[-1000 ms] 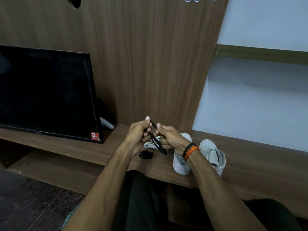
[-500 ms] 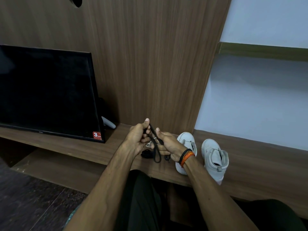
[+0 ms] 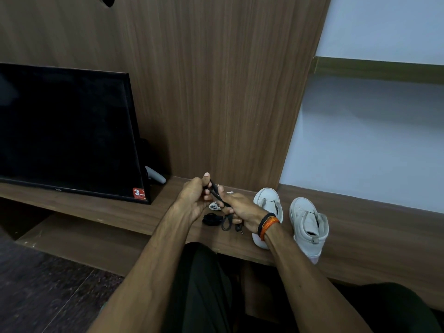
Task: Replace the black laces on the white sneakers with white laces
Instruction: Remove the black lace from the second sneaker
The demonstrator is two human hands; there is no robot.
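Two white sneakers stand unlaced on the wooden shelf, the left one (image 3: pixel 268 200) partly behind my right wrist, the right one (image 3: pixel 308 224) beside it. Both my hands hold a black lace (image 3: pixel 225 221) above the shelf. My left hand (image 3: pixel 194 198) pinches its upper end. My right hand (image 3: pixel 236 209) grips the folded strands, whose loops hang below it. A bundled black lace (image 3: pixel 211 218) lies on the shelf under my hands. A white lace (image 3: pixel 215 206) lies just behind it, mostly hidden.
A black TV screen (image 3: pixel 64 133) stands on the shelf (image 3: pixel 120 210) at the left, with a grey handle-like object (image 3: pixel 156 175) behind its corner. A wood panel rises behind. A dark floor lies below on the left. My knees sit under the shelf edge.
Both hands with the black lace have shifted slightly, the hanging loops now gathered lower in my right hand. The camera has tilted a little, showing more of both sneakers.
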